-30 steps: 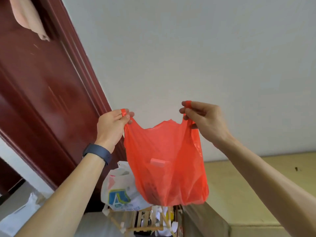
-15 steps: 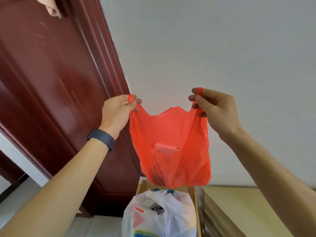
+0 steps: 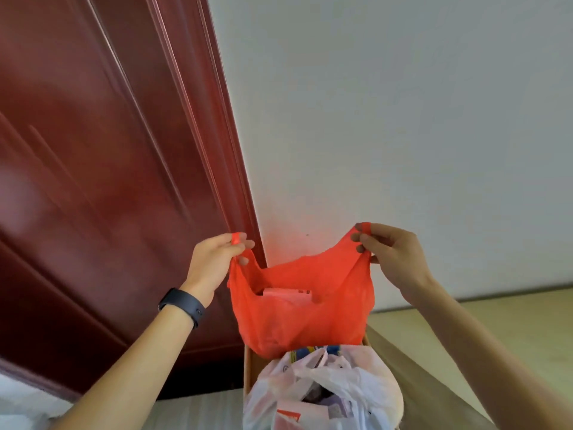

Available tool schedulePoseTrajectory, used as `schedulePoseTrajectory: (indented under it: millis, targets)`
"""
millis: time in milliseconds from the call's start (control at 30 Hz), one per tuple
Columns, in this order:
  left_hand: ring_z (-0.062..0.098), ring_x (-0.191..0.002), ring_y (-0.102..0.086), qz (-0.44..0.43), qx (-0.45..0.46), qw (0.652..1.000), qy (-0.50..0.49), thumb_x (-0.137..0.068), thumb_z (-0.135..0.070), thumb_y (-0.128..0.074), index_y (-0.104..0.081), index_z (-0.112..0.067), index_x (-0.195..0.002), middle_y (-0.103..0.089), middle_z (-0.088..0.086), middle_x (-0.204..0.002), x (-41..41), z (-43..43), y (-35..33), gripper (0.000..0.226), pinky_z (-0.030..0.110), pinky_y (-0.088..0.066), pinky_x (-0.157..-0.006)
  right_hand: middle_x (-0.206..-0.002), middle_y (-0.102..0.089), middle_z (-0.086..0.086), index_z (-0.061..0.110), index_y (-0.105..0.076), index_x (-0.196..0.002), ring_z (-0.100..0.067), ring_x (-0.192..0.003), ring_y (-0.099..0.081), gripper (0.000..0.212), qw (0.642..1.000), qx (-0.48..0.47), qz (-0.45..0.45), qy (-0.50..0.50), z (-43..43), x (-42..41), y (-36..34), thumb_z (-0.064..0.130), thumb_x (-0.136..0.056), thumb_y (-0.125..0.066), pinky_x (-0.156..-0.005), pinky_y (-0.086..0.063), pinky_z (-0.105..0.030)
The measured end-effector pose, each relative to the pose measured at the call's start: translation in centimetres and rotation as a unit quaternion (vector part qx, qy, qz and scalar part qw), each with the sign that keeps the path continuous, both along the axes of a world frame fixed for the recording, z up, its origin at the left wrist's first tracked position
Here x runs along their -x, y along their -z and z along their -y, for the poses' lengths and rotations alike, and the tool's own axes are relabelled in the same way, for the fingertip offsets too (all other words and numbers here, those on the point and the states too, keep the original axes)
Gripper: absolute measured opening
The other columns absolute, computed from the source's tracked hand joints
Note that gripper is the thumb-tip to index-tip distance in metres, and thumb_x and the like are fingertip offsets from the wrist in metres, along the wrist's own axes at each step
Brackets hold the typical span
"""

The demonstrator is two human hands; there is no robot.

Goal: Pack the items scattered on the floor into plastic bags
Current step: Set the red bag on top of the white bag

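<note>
An orange-red plastic bag [image 3: 302,308] hangs between my two hands in front of a white wall. My left hand [image 3: 215,260] pinches its left handle and my right hand [image 3: 392,256] pinches its right handle, pulling the mouth wide. Inside the bag a flat pink-red packet [image 3: 286,293] shows near the top; what lies deeper is hidden. The bag's bottom sits just above a cardboard box [image 3: 249,366].
A white plastic bag [image 3: 322,389] stuffed with items fills the near part of the box. A dark red wooden door [image 3: 108,181] stands to the left. A beige surface [image 3: 483,333] runs along the right, below the wall.
The bag has come down toward the box while my hands drew apart, opening its mouth wider. The view has tilted down, showing more of the white bag.
</note>
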State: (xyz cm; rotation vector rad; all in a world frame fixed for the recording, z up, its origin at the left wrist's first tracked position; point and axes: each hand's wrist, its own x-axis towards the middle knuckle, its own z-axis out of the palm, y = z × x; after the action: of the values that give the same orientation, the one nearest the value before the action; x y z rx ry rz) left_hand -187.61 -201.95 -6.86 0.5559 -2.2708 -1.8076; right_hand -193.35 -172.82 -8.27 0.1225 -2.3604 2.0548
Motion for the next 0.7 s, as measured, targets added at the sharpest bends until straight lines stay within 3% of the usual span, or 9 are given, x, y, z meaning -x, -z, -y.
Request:
schedulePoseTrajectory:
  millis: [100, 233, 400, 500, 567, 633, 700]
  targets:
    - [0.019, -0.069, -0.067, -0.012, -0.035, 0.999, -0.001, -0.091, -0.005, -0.06, -0.072, -0.011, -0.108, -0.076, 0.005, -0.097, 0.8, 2.1, 0.2, 0.021, 0.028, -0.054, -0.066, -0.088, -0.077, 0.002, 0.019, -0.074, -0.1, -0.012, -0.077, -0.068, 0.022, 1.0, -0.003, -0.002, 0.019, 0.6, 0.2, -0.5, 0.003, -0.094, -0.059, -0.08, -0.058, -0.035]
    - [0.017, -0.065, -0.067, -0.029, -0.046, 0.998, 0.018, -0.092, -0.007, -0.057, -0.072, -0.008, -0.106, -0.076, 0.006, -0.093, 1.4, 3.8, -1.0, 0.02, 0.02, -0.054, -0.059, -0.086, -0.077, 0.003, 0.014, -0.073, -0.103, -0.01, -0.073, -0.067, 0.02, 0.999, 0.012, -0.025, 0.042, 1.6, 1.4, -1.5, 0.002, -0.093, -0.06, -0.075, -0.057, -0.029]
    - [0.018, -0.07, -0.069, 0.022, 0.04, 0.992, 0.119, -0.096, -0.013, -0.057, -0.069, -0.012, -0.113, -0.076, 0.004, -0.096, 1.9, 3.4, 1.3, 0.021, 0.028, -0.056, -0.068, -0.087, -0.076, 0.008, 0.018, -0.073, -0.105, -0.008, -0.071, -0.069, 0.021, 0.998, -0.063, -0.011, 0.027, 3.9, 3.6, 0.8, 0.009, -0.093, -0.058, -0.074, -0.055, -0.028]
    - [0.015, -0.081, -0.068, 0.012, -0.008, 0.996, 0.086, -0.094, -0.018, -0.062, -0.063, -0.016, -0.12, -0.074, 0.005, -0.102, 2.0, 3.4, 4.8, 0.026, 0.03, -0.052, -0.076, -0.084, -0.075, 0.01, 0.023, -0.074, -0.091, -0.012, -0.078, -0.072, 0.013, 0.99, -0.143, 0.001, 0.002, 4.4, 3.0, 3.6, 0.022, -0.091, -0.06, -0.081, -0.054, -0.037]
    - [0.014, -0.092, -0.066, -0.013, -0.02, 0.999, 0.035, -0.089, -0.03, -0.069, -0.058, -0.018, -0.12, -0.07, 0.003, -0.107, 1.5, 3.8, 7.3, 0.035, 0.028, -0.048, -0.082, -0.089, -0.074, 0.012, 0.027, -0.071, -0.093, -0.011, -0.089, -0.07, 0.008, 0.986, -0.167, 0.0, 0.012, 3.9, 1.7, 5.2, 0.031, -0.091, -0.065, -0.084, -0.053, -0.037]
    - [0.015, -0.105, -0.061, -0.053, -0.007, 0.998, -0.031, -0.079, -0.046, -0.074, -0.049, -0.019, -0.119, -0.061, 0.0, -0.116, 0.1, 4.4, 9.9, 0.054, 0.023, -0.047, -0.085, -0.116, -0.066, 0.017, 0.034, -0.063, -0.114, -0.004, -0.106, -0.062, 0.027, 0.988, -0.146, -0.004, 0.041, 3.0, 0.1, 6.9, 0.039, -0.088, -0.072, -0.087, -0.051, -0.027]
    - [0.011, -0.119, -0.051, -0.061, 0.023, 0.997, -0.036, -0.069, -0.06, -0.074, -0.038, -0.027, -0.131, -0.048, -0.003, -0.133, -1.5, 5.0, 12.8, 0.08, 0.024, -0.042, -0.096, -0.149, -0.037, 0.009, 0.035, -0.041, -0.142, -0.006, -0.13, -0.045, 0.076, 0.985, -0.161, -0.027, 0.054, 2.0, -1.5, 8.9, 0.05, -0.078, -0.08, -0.101, -0.042, -0.027]
